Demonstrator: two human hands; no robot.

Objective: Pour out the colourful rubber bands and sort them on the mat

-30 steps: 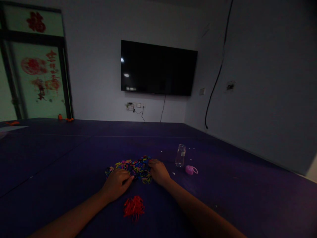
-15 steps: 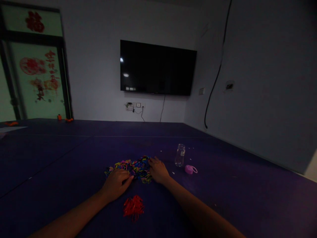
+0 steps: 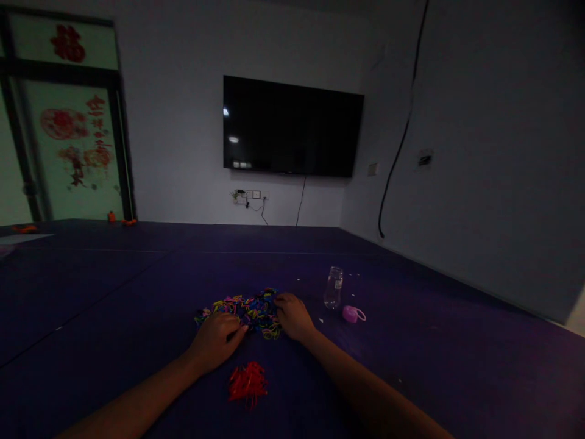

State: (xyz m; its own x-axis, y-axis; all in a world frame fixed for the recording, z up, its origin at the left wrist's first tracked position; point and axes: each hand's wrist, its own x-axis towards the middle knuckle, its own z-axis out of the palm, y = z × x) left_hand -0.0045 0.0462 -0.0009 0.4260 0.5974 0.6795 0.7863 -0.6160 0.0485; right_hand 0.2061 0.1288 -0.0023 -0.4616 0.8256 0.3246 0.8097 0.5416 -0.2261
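Observation:
A pile of small multicoloured looped pieces (image 3: 256,310), like paper clips or rubber bands, lies on the dark purple table (image 3: 150,286). At the pile's near left edge rests my left hand (image 3: 217,338), fingers curved over the pieces and thumb held apart. My right hand (image 3: 293,316) touches the right side of the pile with bent fingers; its thumb is hard to see. Neither hand visibly lifts a piece. Closer to me, between my forearms, is a separate heap of red looped pieces (image 3: 248,384).
To the right of my right hand stands a clear bottle (image 3: 333,291) without a lid. A pink cap with a loop (image 3: 351,314) lies beside it. White scraps are scattered nearby. Small orange objects (image 3: 130,222) sit at the far left edge. A dark cable (image 3: 393,164) hangs down the right wall.
The whole view has shifted very slightly. Both hands stay at the pile in almost the same pose, and both heaps look the same.

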